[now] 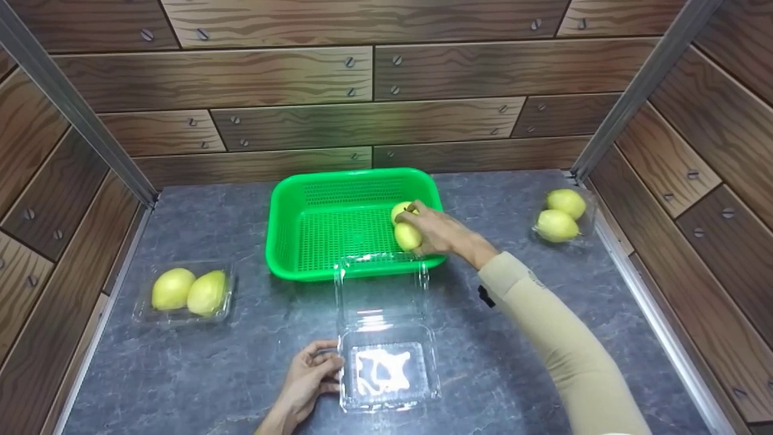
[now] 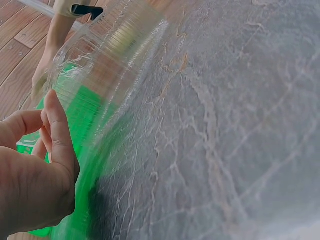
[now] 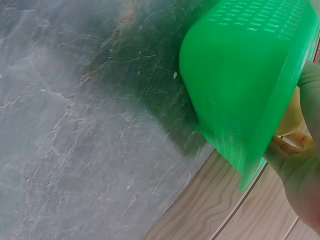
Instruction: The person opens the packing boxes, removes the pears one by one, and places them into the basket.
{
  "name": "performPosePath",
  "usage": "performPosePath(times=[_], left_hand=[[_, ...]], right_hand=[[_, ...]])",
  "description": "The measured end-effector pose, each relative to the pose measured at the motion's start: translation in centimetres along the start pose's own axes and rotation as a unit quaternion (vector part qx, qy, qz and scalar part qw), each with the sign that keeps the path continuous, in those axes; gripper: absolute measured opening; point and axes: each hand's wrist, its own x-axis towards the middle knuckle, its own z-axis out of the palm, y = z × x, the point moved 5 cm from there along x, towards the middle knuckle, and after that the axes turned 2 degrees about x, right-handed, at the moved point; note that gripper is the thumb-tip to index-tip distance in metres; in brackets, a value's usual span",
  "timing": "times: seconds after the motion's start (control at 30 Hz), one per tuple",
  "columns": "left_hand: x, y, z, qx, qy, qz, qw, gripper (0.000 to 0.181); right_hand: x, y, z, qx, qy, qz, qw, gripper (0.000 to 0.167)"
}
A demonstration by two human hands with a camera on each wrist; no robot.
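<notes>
1. Right arm (image 1: 564, 341) is slanting forward — right hand (image 1: 436, 229) grasping the nearer lemon (image 1: 408, 238) inside the basket (image 1: 275, 232).
2. Left hand (image 1: 307, 376) is touching the clear box (image 1: 424, 362) — whether pinching its left edge, I cannot tell.

Two bare hands: one left hand (image 1: 311, 377), one right hand (image 1: 432, 229). One green perforated plastic basket (image 1: 284, 223), under the right hand. Three clear plastic boxes: one hinged open box (image 1: 386, 368) at the left hand, one left-side box (image 1: 145, 311) beyond and left of that hand, one right-side box (image 1: 589, 220) to the right hand's right. Six yellow rounded fruits: two (image 1: 408, 237) at the right hand's fingers, two in each side box.
</notes>
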Motion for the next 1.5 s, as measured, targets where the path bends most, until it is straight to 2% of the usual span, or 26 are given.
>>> performPosePath(times=[0.23,0.47,0.6,0.93,1.27,1.5], left_hand=[[0.1,0.1,0.0,-0.002,-0.002,0.004,1.0000,0.045],[0.2,0.0,-0.2,0.005,0.005,-0.006,1.0000,0.046],[0.2,0.1,-0.2,0.008,0.009,-0.008,0.9999,0.048],[0.2,0.1,-0.2,0.002,0.006,0.000,1.0000,0.044],[0.1,0.0,-0.2,0.001,0.008,-0.005,1.0000,0.045],[0.1,-0.1,-0.2,-0.005,-0.002,0.002,1.0000,0.047]], right_hand=[[1.4,0.1,0.3,-0.003,-0.004,0.012,0.9999,0.078],[2.5,0.3,1.0,-0.032,-0.002,0.000,0.9995,0.076],[2.9,0.4,1.5,-0.035,-0.012,0.009,0.9993,0.076],[3.5,0.2,2.4,-0.039,-0.026,0.022,0.9987,0.079],[3.5,0.1,3.0,-0.047,-0.015,0.006,0.9988,0.076],[3.4,0.0,2.9,-0.083,-0.005,-0.004,0.9966,0.076]])
